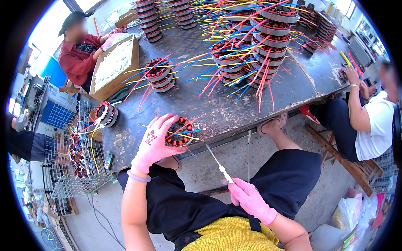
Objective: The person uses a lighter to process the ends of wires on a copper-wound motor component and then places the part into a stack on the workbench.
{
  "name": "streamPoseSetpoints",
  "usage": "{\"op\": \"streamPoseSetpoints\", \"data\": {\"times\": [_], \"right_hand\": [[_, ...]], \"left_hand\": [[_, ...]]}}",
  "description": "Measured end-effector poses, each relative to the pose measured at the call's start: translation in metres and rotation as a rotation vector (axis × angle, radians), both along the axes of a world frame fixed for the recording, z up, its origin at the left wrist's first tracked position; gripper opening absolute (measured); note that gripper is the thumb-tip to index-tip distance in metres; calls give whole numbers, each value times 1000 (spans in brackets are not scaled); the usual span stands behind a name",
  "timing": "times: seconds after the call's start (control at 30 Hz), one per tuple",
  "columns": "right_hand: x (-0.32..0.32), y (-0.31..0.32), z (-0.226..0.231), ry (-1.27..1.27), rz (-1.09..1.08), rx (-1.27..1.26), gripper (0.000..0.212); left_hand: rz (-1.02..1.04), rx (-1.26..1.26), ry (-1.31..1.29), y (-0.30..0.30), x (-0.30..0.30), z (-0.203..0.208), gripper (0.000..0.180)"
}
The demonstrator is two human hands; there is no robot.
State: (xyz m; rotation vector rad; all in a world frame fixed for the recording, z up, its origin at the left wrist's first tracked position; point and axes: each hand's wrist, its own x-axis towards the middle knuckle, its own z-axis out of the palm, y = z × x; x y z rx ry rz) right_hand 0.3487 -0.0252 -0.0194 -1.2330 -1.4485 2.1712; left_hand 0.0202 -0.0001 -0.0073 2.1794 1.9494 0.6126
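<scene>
My left hand [155,140], in a pink glove, grips a ring-shaped motor stator [181,138] at the table's near edge. Red windings line the ring, and yellow, blue and red wires stick out of it. In my right hand [253,201], also pink-gloved, is a slim metal rod tool [224,171] with a white section by the grip. Its thin tip points up toward the stator but stays apart from it. What the tool's tip is like is too small to tell. Another stator [106,114] lies left of my left hand.
Tall stator stacks [271,44] with wires jutting out stand on the dark table [197,106]; a shorter stack [160,78] is nearer. A cardboard box [135,62] sits at the left edge, above a wire basket [79,186]. Co-workers sit left [77,62] and right [364,113].
</scene>
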Motion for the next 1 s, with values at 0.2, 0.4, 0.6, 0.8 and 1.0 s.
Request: {"op": "streamPoseSetpoints", "data": {"times": [0.2,0.4,0.6,0.8,1.0], "right_hand": [[-3,2,5,-51,16,6,34],[-2,1,3,-4,1,0,34],[-1,2,4,-42,27,56,34],[-1,2,6,-37,23,26,34],[0,-1,0,-1,-17,-1,33]], "left_hand": [[-7,-35,-19,2,2,4,89],[0,-1,32,1,0,-1,89],[2,5,15,1,3,1,87],[-8,21,21,1,1,-1,86],[-11,22,42,2,0,-3,87]]}}
